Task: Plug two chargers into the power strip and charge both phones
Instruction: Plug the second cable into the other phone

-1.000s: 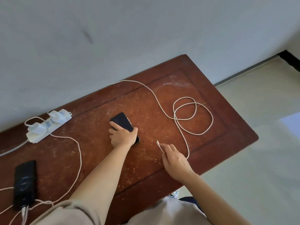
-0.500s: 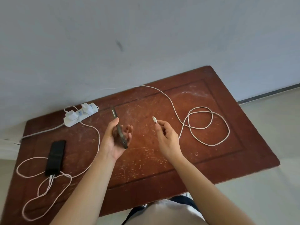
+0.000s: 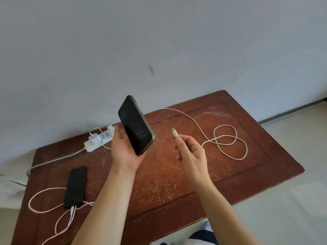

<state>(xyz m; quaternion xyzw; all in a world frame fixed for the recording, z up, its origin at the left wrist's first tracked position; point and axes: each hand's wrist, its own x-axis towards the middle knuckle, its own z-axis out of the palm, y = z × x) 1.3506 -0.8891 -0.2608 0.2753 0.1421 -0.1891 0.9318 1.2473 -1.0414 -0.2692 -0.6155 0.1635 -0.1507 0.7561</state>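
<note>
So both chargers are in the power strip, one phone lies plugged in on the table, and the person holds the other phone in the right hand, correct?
Not quite: the head view shows the lifted phone in the left hand; the right hand holds the cable plug.

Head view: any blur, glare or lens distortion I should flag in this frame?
Head view: wide-angle bend along the table edges; soft daylight, faint shadows; dull sheen on the raised phone in the left hand; cable plug readable, right hand slightly soft.
</note>
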